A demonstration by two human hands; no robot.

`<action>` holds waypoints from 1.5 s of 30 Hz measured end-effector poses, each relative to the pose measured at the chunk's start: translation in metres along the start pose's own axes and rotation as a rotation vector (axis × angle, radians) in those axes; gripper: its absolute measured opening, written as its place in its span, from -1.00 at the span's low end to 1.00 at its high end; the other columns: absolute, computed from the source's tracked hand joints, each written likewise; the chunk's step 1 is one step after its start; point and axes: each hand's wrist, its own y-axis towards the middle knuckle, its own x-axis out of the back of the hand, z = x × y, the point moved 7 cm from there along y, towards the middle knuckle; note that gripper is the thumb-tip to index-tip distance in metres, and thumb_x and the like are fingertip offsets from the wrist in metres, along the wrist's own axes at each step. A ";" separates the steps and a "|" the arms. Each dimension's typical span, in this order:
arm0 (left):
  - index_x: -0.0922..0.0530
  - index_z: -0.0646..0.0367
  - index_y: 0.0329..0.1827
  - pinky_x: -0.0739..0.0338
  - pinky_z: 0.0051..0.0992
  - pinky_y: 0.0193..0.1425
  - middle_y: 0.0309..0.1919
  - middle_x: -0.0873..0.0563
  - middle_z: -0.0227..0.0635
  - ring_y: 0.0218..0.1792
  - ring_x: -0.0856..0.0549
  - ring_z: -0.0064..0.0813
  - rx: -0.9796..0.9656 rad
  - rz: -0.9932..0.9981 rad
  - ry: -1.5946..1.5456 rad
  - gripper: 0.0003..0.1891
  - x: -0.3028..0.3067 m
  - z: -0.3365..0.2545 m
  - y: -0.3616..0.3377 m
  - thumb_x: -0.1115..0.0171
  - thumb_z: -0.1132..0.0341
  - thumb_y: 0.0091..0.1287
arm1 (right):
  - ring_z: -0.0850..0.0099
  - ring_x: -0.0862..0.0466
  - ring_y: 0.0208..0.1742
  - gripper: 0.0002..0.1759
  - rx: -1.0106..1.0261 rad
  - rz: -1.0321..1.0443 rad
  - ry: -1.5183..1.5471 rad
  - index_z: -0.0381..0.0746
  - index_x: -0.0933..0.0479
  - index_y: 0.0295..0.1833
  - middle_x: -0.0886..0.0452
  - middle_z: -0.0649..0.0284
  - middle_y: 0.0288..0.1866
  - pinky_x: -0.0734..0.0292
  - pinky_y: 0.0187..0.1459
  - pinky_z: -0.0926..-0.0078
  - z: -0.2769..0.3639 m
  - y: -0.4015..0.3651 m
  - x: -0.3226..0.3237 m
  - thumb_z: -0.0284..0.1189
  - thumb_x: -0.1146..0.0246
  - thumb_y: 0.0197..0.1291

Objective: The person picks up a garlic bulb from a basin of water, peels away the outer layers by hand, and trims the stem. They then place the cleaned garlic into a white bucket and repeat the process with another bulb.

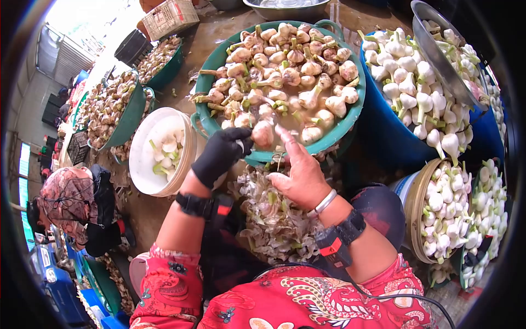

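At the green tub (329,142), a garlic bulb (263,135) was met by the curled left hand (223,153); pinch couldn't be confirmed. Right hand (301,172) fingers were held spread.

Garlic bulbs (290,77) lie in a basin (207,119), peelings (279,219) heaped in front, a bucket (140,149) at its left, a barrel (383,129) at right, a crate (171,20) behind at left.

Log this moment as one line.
left hand: gloved, beside garlic bulb, grip unclear | right hand: ungloved, thumb and index apart | green basin: garlic in water | skins: heaped nearby
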 end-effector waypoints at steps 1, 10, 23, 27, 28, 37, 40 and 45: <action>-0.60 0.38 -0.06 -0.54 -0.56 -0.18 -0.31 -0.68 -0.38 -0.31 -0.63 -0.59 -0.039 0.043 0.028 -0.78 -0.008 -0.007 -0.016 -0.24 0.51 0.24 | 0.29 -0.56 0.03 -0.19 0.052 -0.060 0.096 -0.13 -0.30 0.39 -0.51 0.11 0.12 -0.50 0.04 0.45 -0.005 0.000 -0.004 -0.53 -0.30 -0.10; -0.63 0.32 -0.11 -0.57 -0.45 -0.12 -0.24 -0.72 -0.30 -0.22 -0.70 -0.43 0.088 -0.208 -0.458 -0.80 -0.006 0.021 -0.069 -0.23 0.44 0.24 | 0.39 -0.60 -0.18 -0.49 -0.074 0.016 0.158 -0.21 -0.53 0.01 -0.60 0.23 -0.21 -0.53 -0.05 0.49 -0.020 -0.010 0.003 -0.56 -0.33 -0.22; -0.54 0.25 0.13 -0.58 -0.53 -0.10 -0.18 -0.68 -0.36 -0.24 -0.65 -0.57 0.023 -0.074 -0.533 -0.64 -0.037 0.002 -0.059 -0.26 0.28 0.33 | 0.66 -0.54 -0.24 -0.46 -0.231 0.110 0.746 -0.27 -0.43 0.13 -0.55 0.40 -0.23 -0.53 -0.14 0.64 -0.017 -0.005 -0.008 -0.70 -0.34 -0.03; -0.60 0.26 0.00 -0.58 -0.54 -0.18 -0.24 -0.69 -0.40 -0.29 -0.64 -0.62 0.024 -0.061 -0.577 -0.75 -0.050 0.013 -0.050 -0.20 0.29 0.37 | 0.72 -0.46 -0.30 -0.45 -0.042 0.060 0.569 -0.28 -0.42 0.15 -0.48 0.47 -0.32 -0.49 -0.20 0.68 -0.015 -0.009 -0.015 -0.70 -0.34 -0.03; -0.60 0.26 -0.01 -0.57 -0.55 -0.19 -0.26 -0.69 -0.40 -0.30 -0.64 -0.62 0.030 -0.074 -0.555 -0.76 -0.052 0.013 -0.050 -0.19 0.31 0.37 | 0.72 -0.43 -0.32 -0.47 -0.095 0.076 0.655 -0.33 -0.41 0.14 -0.44 0.50 -0.34 -0.46 -0.19 0.70 -0.015 -0.011 -0.016 -0.72 -0.33 -0.02; -0.61 0.29 -0.06 -0.62 -0.49 -0.19 -0.27 -0.70 -0.34 -0.29 -0.67 -0.56 0.044 -0.024 -0.562 -0.80 -0.050 0.003 -0.059 -0.16 0.36 0.38 | 0.56 -0.55 -0.25 -0.49 -0.337 0.138 1.005 -0.37 -0.36 0.20 -0.57 0.31 -0.18 -0.49 -0.20 0.60 -0.031 -0.016 -0.023 -0.53 -0.33 0.15; -0.61 0.30 -0.06 -0.64 -0.46 -0.19 -0.27 -0.70 -0.34 -0.29 -0.68 -0.55 0.045 -0.051 -0.526 -0.80 -0.048 0.004 -0.059 -0.17 0.37 0.37 | 0.56 -0.56 -0.24 -0.49 -0.330 0.124 0.915 -0.38 -0.35 0.21 -0.57 0.30 -0.17 -0.49 -0.21 0.60 -0.033 -0.017 -0.025 -0.54 -0.32 0.16; -0.61 0.30 -0.08 -0.63 -0.50 -0.21 -0.30 -0.69 -0.37 -0.32 -0.66 -0.58 0.026 -0.040 -0.536 -0.81 -0.047 0.014 -0.054 -0.19 0.38 0.35 | 0.56 -0.55 -0.25 -0.49 -0.305 0.108 0.906 -0.38 -0.33 0.23 -0.58 0.31 -0.19 -0.47 -0.21 0.61 -0.035 -0.017 -0.028 -0.52 -0.29 0.19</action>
